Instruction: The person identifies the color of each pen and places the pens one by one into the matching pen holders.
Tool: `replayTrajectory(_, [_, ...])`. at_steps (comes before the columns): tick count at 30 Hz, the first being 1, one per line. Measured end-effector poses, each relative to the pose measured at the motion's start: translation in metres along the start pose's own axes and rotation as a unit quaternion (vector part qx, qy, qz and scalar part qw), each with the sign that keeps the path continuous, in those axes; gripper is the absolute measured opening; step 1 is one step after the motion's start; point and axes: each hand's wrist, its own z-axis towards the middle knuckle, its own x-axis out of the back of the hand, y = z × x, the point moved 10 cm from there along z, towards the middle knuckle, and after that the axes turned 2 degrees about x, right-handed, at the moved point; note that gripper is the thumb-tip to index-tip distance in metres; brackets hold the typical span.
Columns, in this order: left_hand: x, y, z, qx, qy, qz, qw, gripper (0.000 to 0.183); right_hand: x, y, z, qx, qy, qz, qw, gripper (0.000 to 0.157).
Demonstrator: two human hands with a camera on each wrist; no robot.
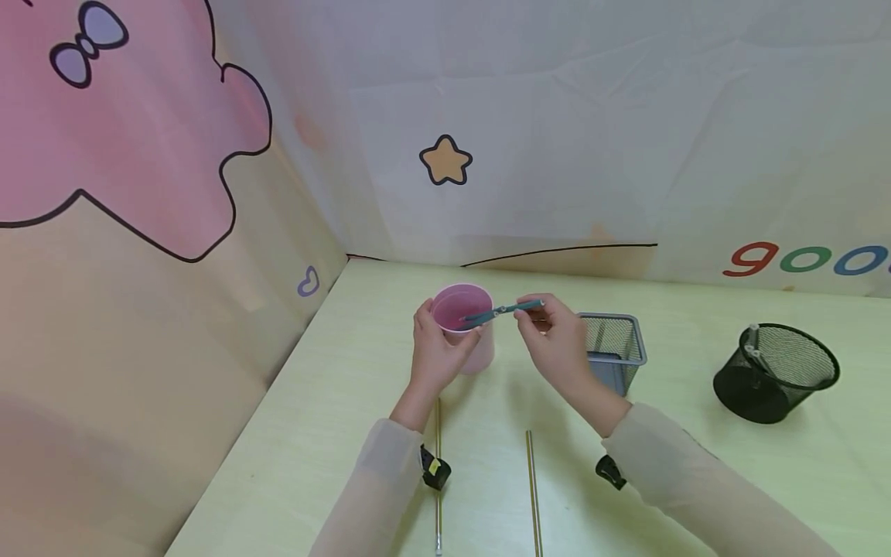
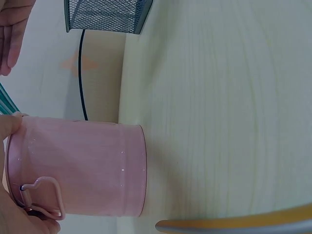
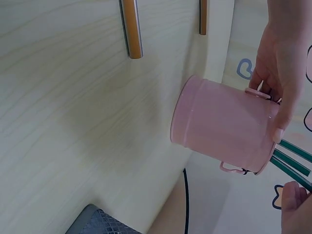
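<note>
My left hand [image 1: 435, 356] grips a pink metal bucket [image 1: 480, 354] by its rim, the thumb near the front edge. In the left wrist view the bucket [image 2: 83, 165] shows a small wire handle on its side. Between the fingertips of my right hand [image 1: 562, 340] are a few thin green pen-like sticks [image 1: 518, 307], pinched near their outer end. Their other end reaches over the rim into the bucket's mouth. In the right wrist view the sticks [image 3: 295, 163] lie close together by the left thumb. How far they go inside is hidden there.
Behind my right hand stands a grey mesh basket [image 1: 616, 356]. Farther right is a round black mesh pen holder [image 1: 766, 387] with light-coloured items inside. Two yellow-and-silver striped sticks, a left one [image 1: 438, 510] with an eraser-like end and a right one [image 1: 534, 495], lie in front.
</note>
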Motion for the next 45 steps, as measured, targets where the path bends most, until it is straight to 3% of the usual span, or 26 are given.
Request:
replayTrajectory(30, [0.000, -0.001, 0.002, -0.003, -0.002, 0.011, 0.9999, 0.089, -0.038, 0.018, 0.004, -0.028, -0.062, -0.043, 0.997, 0.015])
replayTrajectory(45, [0.002, 0.001, 0.001, -0.005, -0.003, 0.019, 0.9998, 0.087, -0.038, 0.020, 0.003, -0.036, -0.068, -0.047, 0.996, 0.017])
